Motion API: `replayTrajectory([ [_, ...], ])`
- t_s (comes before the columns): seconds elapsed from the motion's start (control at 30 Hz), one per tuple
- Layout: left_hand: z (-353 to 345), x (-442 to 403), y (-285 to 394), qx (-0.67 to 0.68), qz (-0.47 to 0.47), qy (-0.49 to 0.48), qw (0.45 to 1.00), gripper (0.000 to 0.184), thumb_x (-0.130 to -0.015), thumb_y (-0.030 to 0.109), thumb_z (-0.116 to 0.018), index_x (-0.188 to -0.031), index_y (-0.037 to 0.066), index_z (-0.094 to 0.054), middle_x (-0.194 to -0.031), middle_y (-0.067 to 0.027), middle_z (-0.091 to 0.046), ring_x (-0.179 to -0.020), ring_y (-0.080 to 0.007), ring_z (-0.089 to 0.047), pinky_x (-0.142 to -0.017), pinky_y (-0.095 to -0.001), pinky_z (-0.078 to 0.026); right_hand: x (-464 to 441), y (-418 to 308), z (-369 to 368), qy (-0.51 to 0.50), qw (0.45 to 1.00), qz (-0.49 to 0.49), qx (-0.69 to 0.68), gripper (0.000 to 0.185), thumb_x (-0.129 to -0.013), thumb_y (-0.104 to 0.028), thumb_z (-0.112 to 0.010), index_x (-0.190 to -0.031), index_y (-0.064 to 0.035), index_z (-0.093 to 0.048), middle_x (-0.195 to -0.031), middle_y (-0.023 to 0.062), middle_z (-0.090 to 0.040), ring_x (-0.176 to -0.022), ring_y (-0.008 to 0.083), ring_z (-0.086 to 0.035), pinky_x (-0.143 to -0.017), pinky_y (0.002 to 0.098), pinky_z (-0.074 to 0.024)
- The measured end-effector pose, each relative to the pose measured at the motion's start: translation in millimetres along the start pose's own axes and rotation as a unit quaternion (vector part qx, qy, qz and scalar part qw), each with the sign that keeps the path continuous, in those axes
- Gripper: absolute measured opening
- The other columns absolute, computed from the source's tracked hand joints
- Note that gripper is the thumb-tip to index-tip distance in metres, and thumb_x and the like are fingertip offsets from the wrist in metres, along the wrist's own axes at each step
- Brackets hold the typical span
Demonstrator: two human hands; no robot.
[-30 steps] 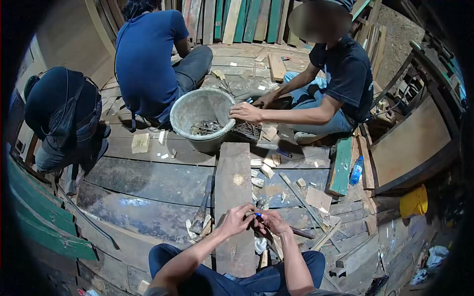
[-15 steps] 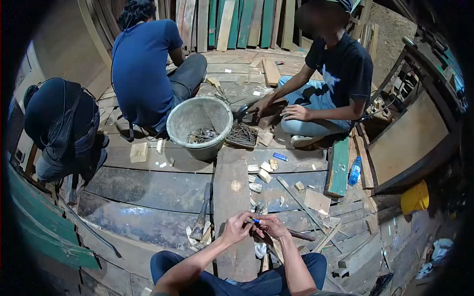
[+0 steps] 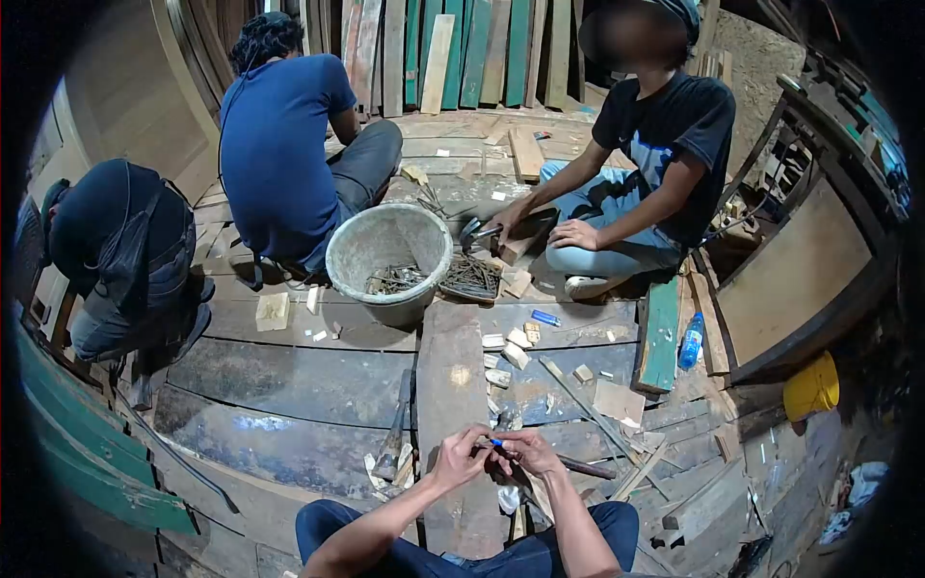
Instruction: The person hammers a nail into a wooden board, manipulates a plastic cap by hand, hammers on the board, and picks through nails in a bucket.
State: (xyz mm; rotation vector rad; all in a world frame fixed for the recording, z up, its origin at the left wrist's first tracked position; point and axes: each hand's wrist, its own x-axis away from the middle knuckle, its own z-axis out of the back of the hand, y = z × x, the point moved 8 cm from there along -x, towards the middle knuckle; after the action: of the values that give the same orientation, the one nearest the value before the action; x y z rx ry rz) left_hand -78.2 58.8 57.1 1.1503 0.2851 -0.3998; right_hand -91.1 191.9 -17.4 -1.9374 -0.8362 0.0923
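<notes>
The person's left hand [image 3: 461, 457] and right hand [image 3: 532, 453] meet above a long, worn grey-brown wooden plank [image 3: 451, 385], fingers bent inward. Both pinch at a small bright-blue piece [image 3: 497, 442] between their fingertips — it is too small and too covered by fingers for me to say what it is. A dark, rod-like handle [image 3: 586, 467] juts out just beside the right hand. To the left of the plank lies a dark, long-necked tool [image 3: 393, 433] with pale wood scraps about its wide end.

Beyond the plank's far end stands a round grey bucket [image 3: 390, 308] with thin dark metal pieces inside, and close against its right side sits a shallow tray [image 3: 497, 285] heaped with dark nails. A blue lighter-shaped object [image 3: 545, 317] lies near pale wood offcuts [image 3: 515, 355] on the floorboards. A co-worker in a black T-shirt [image 3: 665, 144] sits past the tray, one hand on a dark tool [image 3: 474, 231], the other resting on a leg — another, in a blue T-shirt [image 3: 279, 164], sits facing away.
</notes>
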Motion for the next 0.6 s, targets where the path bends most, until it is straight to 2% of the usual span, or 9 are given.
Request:
replayTrajectory([
  [0.1,1.7,0.7,2.8,0.007,0.014,0.007,1.0,0.026,-0.074,-0.001,-0.068,-0.099,0.004,-0.06,-0.093,-0.0139,-0.065,-0.074,-0.031,-0.067,-0.062,-0.035,-0.052,-0.3,4.3,4.0,0.014,1.0,-0.012,0.006,0.023,-0.095,-0.008,-0.057,-0.111,0.0066,-0.064,-0.084,0.0103,-0.068,-0.062,0.0147,-0.062,-0.055,0.0276,-0.0506],
  [0.2,1.1,1.8,1.9,-0.016,-0.014,0.012,1.0,0.026,-0.075,-0.001,-0.068,-0.099,0.004,-0.06,-0.092,-0.0142,-0.065,-0.073,-0.0301,-0.067,-0.061,-0.0348,-0.052,0.0,1.3,1.0,-0.003,1.0,0.015,0.007,0.024,-0.095,-0.008,-0.056,-0.112,0.0064,-0.064,-0.084,0.0108,-0.068,-0.062,0.015,-0.062,-0.055,0.0275,-0.0506],
  [0.37,-1.8,5.7,-6.1,-0.013,0.005,0.012,1.0,0.026,-0.074,-0.002,-0.069,-0.098,0.003,-0.06,-0.09,-0.0144,-0.065,-0.073,-0.0293,-0.067,-0.061,-0.0351,-0.052,-0.7,4.6,5.4,0.013,0.999,0.004,0.035,0.028,-0.094,-0.006,-0.056,-0.118,0.008,-0.062,-0.084,0.0151,-0.069,-0.06,0.019,-0.063,-0.055,0.0309,-0.0531],
  [0.5,-1.5,3.0,-4.4,-0.007,0.007,0.007,1.0,0.025,-0.074,-0.002,-0.069,-0.097,0.002,-0.059,-0.089,-0.0144,-0.064,-0.074,-0.0284,-0.068,-0.061,-0.0342,-0.053,0.6,-0.6,-0.2,-0.001,0.999,0.003,0.045,0.026,-0.094,-0.012,-0.06,-0.113,0.0048,-0.065,-0.082,0.011,-0.068,-0.061,0.0157,-0.062,-0.055,0.0291,-0.0525],
  [0.6,-0.8,2.1,-1.6,0.019,0.048,0.009,0.999,0.025,-0.076,-0.001,-0.066,-0.099,0.001,-0.059,-0.093,-0.0159,-0.063,-0.081,-0.0342,-0.066,-0.067,-0.0371,-0.054,0.4,5.3,8.7,0.034,0.997,-0.016,0.06,0.023,-0.093,-0.011,-0.061,-0.107,0.0061,-0.067,-0.078,0.0107,-0.068,-0.06,0.0157,-0.063,-0.056,0.0288,-0.0522],
])
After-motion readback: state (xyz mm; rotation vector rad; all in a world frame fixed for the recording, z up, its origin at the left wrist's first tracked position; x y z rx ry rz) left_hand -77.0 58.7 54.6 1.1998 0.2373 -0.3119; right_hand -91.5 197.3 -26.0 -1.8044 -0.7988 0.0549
